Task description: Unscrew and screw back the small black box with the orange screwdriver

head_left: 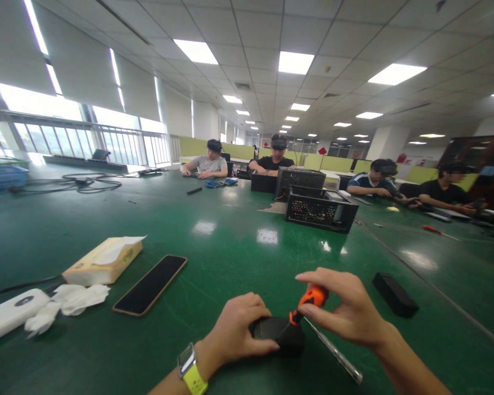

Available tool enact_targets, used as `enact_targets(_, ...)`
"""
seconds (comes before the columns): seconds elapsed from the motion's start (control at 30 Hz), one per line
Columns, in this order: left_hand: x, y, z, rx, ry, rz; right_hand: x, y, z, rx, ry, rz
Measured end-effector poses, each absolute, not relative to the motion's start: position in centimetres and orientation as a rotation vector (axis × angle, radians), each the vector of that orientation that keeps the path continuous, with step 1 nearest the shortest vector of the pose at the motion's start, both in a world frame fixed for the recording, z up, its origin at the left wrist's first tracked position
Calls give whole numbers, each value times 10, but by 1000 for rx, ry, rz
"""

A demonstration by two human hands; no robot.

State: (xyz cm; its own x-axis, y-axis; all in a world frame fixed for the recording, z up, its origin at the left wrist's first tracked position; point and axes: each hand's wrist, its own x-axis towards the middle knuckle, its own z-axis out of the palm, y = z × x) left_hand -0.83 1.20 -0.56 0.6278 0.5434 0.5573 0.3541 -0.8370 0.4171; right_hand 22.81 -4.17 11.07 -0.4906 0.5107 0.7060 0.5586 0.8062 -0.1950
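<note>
The black box is clasped in the left hand, and I see the right hand, half-curled, gripping an orange screwdriver over it.

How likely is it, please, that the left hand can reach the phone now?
Probably yes: nothing stands between the left hand and the phone, though that hand would have to release the black block it holds.

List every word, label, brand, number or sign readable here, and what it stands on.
No text can be read.
Tissue pack: printed mark, too blurred.
Watch: face too small.
Red diamond: too small to make out any character.
Black block, screwdriver: no lettering legible.
Phone: screen dark, no text.
</note>
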Motion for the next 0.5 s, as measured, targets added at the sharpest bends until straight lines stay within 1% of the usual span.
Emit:
enact_targets(0.07,-8,12,-5,2590,726,1023,229,-42,110,-781,-2173,-153)
enact_targets(0.13,-8,11,-4,2600,726,1030,230,-42,110,-782,-2174,-160)
enact_targets(0.33,-8,11,-3,2652,714,1054,229,-43,117,-806,-2216,44)
enact_targets(0.5,-8,11,-2,2659,719,1066,233,-44,115,-867,-2201,-89)
